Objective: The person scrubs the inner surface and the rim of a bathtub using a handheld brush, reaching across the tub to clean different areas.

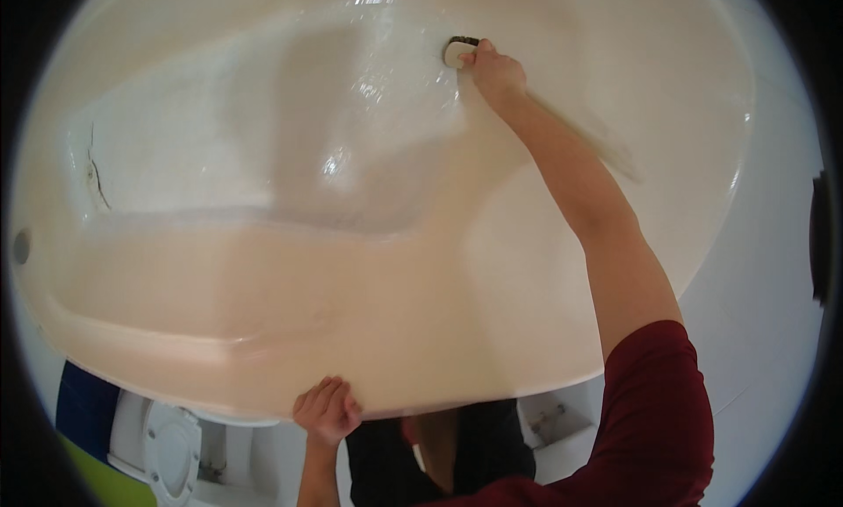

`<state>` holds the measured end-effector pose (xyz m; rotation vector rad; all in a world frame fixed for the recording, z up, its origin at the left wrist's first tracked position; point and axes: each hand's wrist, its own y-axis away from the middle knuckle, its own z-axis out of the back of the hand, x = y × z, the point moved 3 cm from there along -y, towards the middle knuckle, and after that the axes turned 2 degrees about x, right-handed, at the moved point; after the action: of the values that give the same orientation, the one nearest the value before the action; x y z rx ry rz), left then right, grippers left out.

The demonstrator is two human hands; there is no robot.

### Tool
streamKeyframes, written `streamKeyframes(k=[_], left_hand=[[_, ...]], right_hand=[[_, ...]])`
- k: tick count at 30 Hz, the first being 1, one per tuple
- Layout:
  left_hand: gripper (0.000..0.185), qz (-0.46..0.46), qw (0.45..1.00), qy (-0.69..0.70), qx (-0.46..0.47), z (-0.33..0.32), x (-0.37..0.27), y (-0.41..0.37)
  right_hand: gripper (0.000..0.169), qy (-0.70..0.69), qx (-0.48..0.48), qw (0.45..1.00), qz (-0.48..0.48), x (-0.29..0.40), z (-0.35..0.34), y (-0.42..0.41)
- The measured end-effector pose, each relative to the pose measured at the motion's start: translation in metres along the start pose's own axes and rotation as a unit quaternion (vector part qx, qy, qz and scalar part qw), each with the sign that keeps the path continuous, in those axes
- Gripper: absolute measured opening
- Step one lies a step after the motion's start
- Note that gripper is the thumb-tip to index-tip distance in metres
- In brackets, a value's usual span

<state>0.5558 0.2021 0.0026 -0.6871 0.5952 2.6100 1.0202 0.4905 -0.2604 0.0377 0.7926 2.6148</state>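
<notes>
A large white bathtub point(369, 290) fills most of the view, its floor wet and shiny in places. My right hand point(497, 69), arm stretched out, is closed on a scrub brush point(459, 53) with a pale back and dark bristles, which lies against the tub's inner surface near the top middle. At the tub's near rim, my left hand point(327, 408) rests with its fingers bent over the edge; it seems to hold the rim. A thin dark line, a crack or a hair, runs near the left end of the tub floor.
A round drain or overflow fitting point(22, 246) sits at the tub's far left. Below the near rim stand a toilet with its seat point(172, 449) at lower left and another white ceramic fixture point(556, 421) right of my legs. A dark object point(820, 237) is at the right edge.
</notes>
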Motion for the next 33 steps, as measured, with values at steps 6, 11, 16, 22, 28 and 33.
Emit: streamKeyframes(k=[6, 11, 16, 22, 28, 33], left_hand=[[0.014, 0.022, 1.000, -0.003, 0.000, 0.008, -0.003, 0.011], [0.013, -0.010, 1.000, 0.008, -0.013, 0.008, -0.007, -0.007], [0.011, 0.016, 0.999, 0.016, -0.028, 0.017, -0.006, 0.002], [0.007, -0.001, 0.998, 0.019, -0.054, 0.017, -0.006, 0.001], [0.008, -0.023, 0.998, -0.007, -0.051, 0.011, -0.008, 0.001], [0.011, -0.004, 0.998, -0.047, -0.050, 0.015, -0.006, 0.011]], right_hand=[[0.048, 0.025, 0.233, 0.965, 0.120, -0.001, -0.130, 0.211], [0.052, -0.009, 0.110, 0.972, 0.209, -0.108, -0.102, 0.199], [0.041, 0.152, 0.095, 0.984, 0.011, -0.091, 0.052, 0.125], [0.042, -0.056, 0.200, 0.976, 0.059, -0.030, -0.117, 0.261], [0.039, -0.035, 0.398, 0.846, 0.353, 0.156, -0.145, 0.344], [0.044, -0.052, 0.372, 0.909, 0.182, 0.040, -0.042, 0.425]])
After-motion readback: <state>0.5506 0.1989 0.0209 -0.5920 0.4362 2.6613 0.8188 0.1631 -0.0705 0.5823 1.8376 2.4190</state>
